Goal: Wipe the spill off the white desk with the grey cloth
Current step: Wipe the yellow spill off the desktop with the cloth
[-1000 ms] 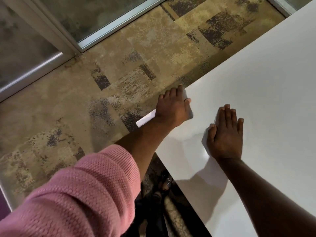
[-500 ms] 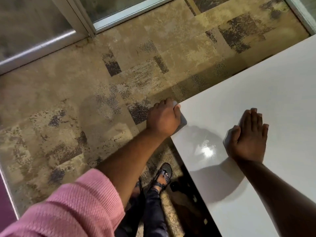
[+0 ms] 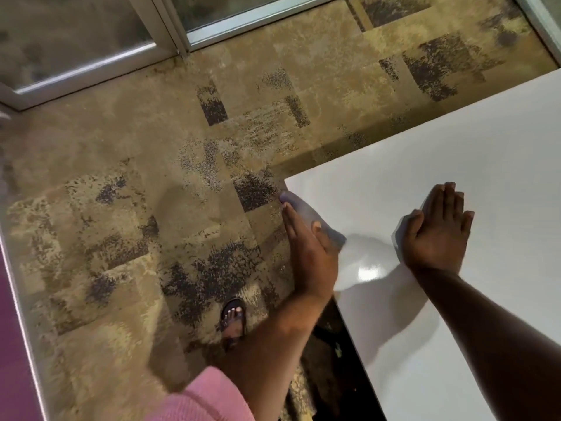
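The white desk (image 3: 455,344) fills the right side, with its corner at upper middle. My left hand (image 3: 309,253) lies on the desk's left edge just below that corner and presses the grey cloth (image 3: 306,212) against it. The cloth sticks out past my fingertips and under my thumb. My right hand (image 3: 437,235) rests flat on the desk to the right, fingers together, holding nothing. A glossy patch with a bright glare (image 3: 367,270) lies between the two hands; I cannot tell whether it is wet.
Patterned tan and dark carpet (image 3: 151,208) covers the floor to the left. A glass door with a metal frame (image 3: 170,53) runs along the top. My sandalled foot (image 3: 233,317) stands by the desk's edge. A purple panel (image 3: 12,329) borders the left.
My left hand has slid with the cloth from the desk's corner down along its left edge, and more of the cloth shows. My right hand has stayed flat in place.
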### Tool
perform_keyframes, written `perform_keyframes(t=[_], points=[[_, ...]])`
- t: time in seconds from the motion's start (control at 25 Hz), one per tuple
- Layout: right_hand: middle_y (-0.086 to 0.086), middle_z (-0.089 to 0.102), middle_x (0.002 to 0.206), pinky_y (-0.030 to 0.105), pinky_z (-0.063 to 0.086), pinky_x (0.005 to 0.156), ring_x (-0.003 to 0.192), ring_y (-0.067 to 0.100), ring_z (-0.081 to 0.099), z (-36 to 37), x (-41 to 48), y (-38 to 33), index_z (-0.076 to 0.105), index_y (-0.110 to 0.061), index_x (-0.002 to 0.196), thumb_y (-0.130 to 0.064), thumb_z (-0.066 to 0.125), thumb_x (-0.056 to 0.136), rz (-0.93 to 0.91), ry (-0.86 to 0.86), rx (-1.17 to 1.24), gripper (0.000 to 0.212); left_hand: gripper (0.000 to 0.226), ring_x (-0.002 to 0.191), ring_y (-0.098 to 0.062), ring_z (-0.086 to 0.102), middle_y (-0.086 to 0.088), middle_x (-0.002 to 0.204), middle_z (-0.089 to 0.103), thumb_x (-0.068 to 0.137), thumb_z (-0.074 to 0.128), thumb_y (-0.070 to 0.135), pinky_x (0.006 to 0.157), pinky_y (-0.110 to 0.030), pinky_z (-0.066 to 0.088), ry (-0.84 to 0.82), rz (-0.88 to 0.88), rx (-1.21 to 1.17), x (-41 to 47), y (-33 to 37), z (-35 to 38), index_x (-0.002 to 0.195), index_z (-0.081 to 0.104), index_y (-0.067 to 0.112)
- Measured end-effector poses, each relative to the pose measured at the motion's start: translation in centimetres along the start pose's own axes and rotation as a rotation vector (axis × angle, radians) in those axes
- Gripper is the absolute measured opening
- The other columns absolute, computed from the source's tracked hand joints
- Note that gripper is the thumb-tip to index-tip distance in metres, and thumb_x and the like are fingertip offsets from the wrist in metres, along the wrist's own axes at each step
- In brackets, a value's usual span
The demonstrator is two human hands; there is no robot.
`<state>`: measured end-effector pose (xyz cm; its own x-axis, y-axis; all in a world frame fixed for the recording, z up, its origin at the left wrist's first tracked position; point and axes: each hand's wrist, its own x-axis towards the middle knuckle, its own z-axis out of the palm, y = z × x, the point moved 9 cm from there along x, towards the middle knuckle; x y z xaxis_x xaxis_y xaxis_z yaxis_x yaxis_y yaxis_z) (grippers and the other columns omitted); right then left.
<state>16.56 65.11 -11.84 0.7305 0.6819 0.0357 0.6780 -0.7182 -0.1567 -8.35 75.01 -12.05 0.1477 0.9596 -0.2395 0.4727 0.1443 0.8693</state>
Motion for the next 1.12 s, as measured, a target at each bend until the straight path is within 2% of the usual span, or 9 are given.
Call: perform_keyframes(t=[0.12,0.28,0.44,0.56,0.64,0.76,0.92,1.04,1.12], points=[[0.021,0.022,0.171,0.061,0.014,0.127,0.159,0.040,0.019,0.1,0.1,0.1,0.025,0.000,0.162,-0.031,0.029,0.099,-0.020,0.009,-0.011,0.070,0.070,0.160,-0.028,0.018,-0.015,0.174,0.005,0.110,0.043,0.019,0.125,-0.041,0.033,0.000,-0.015,-0.031,-8.8,-1.9,1.6,0.164,0.000,0.007],[0.023,0.025,0.170,0.061,0.016,0.126,0.157,0.042,0.023,0.0,0.1,0.1,0.026,0.001,0.161,-0.029,0.031,0.100,-0.034,0.034,-0.011,0.069,0.069,0.161,-0.027,0.011,-0.007,0.173,-0.003,0.109,0.037,0.033,0.124,-0.053,0.031,-0.089,-0.056,-0.002,-19.0,-4.0,3.2,0.158,-0.010,0.025],[0.023,0.024,0.170,0.061,0.016,0.126,0.157,0.041,0.023,-0.2,0.0,-0.2,0.026,0.002,0.161,-0.028,0.034,0.100,-0.051,0.033,-0.006,0.068,0.072,0.161,-0.030,0.011,-0.015,0.173,-0.004,0.109,0.046,0.018,0.127,-0.046,0.028,-0.137,0.007,-0.091,-15.4,-3.1,2.8,0.160,-0.004,0.010],[0.022,0.023,0.171,0.060,0.015,0.127,0.158,0.040,0.021,-0.6,-0.1,-0.1,0.025,0.002,0.162,-0.028,0.033,0.100,-0.033,0.037,-0.013,0.069,0.073,0.161,-0.032,0.006,-0.019,0.173,-0.006,0.110,0.046,0.016,0.129,-0.028,0.021,-0.117,-0.026,-0.094,-9.7,-2.2,2.5,0.162,-0.003,0.000],[0.022,0.023,0.171,0.060,0.014,0.127,0.158,0.040,0.021,-0.6,-0.2,-0.4,0.025,0.002,0.162,-0.029,0.032,0.100,-0.044,0.034,-0.005,0.070,0.072,0.162,-0.027,0.002,-0.016,0.174,-0.006,0.110,0.044,0.020,0.130,-0.031,0.017,-0.089,-0.039,-0.084,-10.3,-2.8,2.9,0.164,-0.002,0.003],[0.022,0.022,0.171,0.060,0.014,0.127,0.159,0.040,0.020,-0.8,-0.2,-0.5,0.024,0.002,0.162,-0.031,0.029,0.099,-0.041,0.026,0.010,0.071,0.073,0.162,-0.024,0.001,-0.016,0.174,-0.007,0.110,0.046,0.021,0.131,-0.033,0.014,-0.041,0.086,-0.039,-18.9,-4.0,3.8,0.164,-0.001,0.004],[0.021,0.023,0.171,0.059,0.014,0.127,0.159,0.039,0.020,-0.8,-0.3,-0.4,0.025,0.002,0.161,-0.031,0.028,0.098,-0.033,0.020,0.006,0.071,0.074,0.162,-0.025,-0.007,-0.009,0.173,-0.021,0.111,0.029,0.041,0.130,-0.035,0.016,-0.211,0.193,0.098,-29.3,-5.9,5.3,0.163,-0.016,0.014],[0.021,0.023,0.171,0.059,0.014,0.127,0.159,0.039,0.020,-1.0,-0.2,-0.4,0.025,0.002,0.161,-0.030,0.029,0.098,-0.029,0.010,0.029,0.070,0.072,0.161,-0.036,-0.009,-0.019,0.171,-0.020,0.112,0.033,0.035,0.130,-0.050,0.017,-0.264,0.192,0.188,-25.6,-5.8,5.3,0.162,-0.006,0.003],[0.021,0.022,0.171,0.059,0.014,0.128,0.159,0.038,0.020,-1.0,-0.2,-0.3,0.025,0.002,0.161,-0.029,0.032,0.100,-0.019,-0.004,0.042,0.069,0.069,0.161,-0.038,-0.010,-0.024,0.172,-0.011,0.110,0.040,0.028,0.131,-0.053,0.011,-0.233,0.233,0.283,-19.6,-4.4,4.6,0.162,0.007,-0.004]])
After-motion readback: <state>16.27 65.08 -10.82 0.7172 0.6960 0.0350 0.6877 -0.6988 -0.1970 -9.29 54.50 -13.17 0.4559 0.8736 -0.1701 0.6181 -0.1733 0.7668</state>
